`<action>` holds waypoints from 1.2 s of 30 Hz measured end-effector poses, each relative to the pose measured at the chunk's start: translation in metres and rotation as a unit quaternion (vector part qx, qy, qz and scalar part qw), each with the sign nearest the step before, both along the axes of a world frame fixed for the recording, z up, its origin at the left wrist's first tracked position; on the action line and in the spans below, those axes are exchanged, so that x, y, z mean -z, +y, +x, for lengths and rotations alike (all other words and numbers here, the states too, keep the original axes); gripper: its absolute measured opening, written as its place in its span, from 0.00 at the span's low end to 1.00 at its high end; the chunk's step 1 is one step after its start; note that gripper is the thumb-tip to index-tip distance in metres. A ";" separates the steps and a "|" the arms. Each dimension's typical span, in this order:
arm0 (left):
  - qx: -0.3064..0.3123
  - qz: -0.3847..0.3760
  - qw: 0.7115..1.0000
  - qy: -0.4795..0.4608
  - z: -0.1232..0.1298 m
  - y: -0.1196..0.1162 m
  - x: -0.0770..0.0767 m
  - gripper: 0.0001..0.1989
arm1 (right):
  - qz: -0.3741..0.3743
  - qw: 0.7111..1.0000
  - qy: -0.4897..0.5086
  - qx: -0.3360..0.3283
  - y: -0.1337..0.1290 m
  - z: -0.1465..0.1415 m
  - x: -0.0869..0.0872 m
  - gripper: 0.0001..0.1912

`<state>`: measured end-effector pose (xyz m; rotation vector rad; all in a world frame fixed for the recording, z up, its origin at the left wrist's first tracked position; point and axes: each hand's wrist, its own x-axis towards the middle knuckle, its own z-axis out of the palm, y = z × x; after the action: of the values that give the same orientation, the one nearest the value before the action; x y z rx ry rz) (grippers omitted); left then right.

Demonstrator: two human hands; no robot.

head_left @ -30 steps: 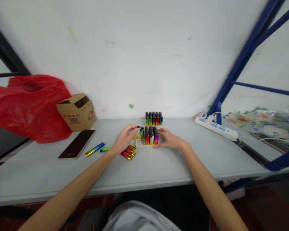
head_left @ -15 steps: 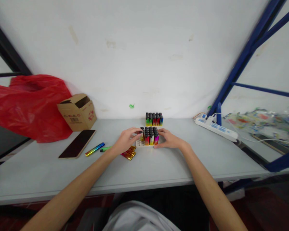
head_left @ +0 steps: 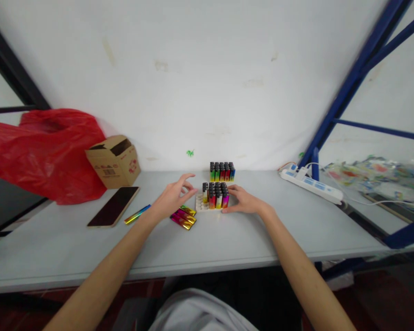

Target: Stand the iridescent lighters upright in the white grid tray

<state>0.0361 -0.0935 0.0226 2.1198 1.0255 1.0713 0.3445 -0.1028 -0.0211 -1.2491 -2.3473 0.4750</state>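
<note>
"Left hand (head_left: 175,196)?"
"Hovers just left of the white tray (head_left: 199,206). Grip loosely open, thumb apart from curled fingers, nothing visible between."
"Right hand (head_left: 243,201)?"
"Set around the tray's right end, thumb near, fingers far. Grip part-open; cannot tell how firmly closed on it."
"Black-topped lighters (head_left: 219,197)?"
"Stand upright in the tray, packed at centre and right; bare holes at left."
"Further stock?"
"One upright block of lighters (head_left: 222,173), far side, beyond the tray. Loose lighters (head_left: 183,219), magenta, green and gold, lying near left of the tray. One blue-and-gold lighter (head_left: 137,214), farther left."
"Remaining on the worktop (head_left: 227,243)?"
"Phone (head_left: 113,207), cardboard box (head_left: 113,163), red bag (head_left: 55,156), left; power strip (head_left: 312,185), right."
</note>
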 end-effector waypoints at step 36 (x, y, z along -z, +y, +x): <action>0.037 -0.277 0.903 -0.326 -0.010 -0.020 -0.017 0.11 | 0.010 1.000 -0.011 0.001 0.000 0.000 0.002 0.43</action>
<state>0.0262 -0.1130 0.0391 1.2050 0.7789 1.1592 0.3444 -0.1030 -0.0232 -1.2536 -2.3640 0.4381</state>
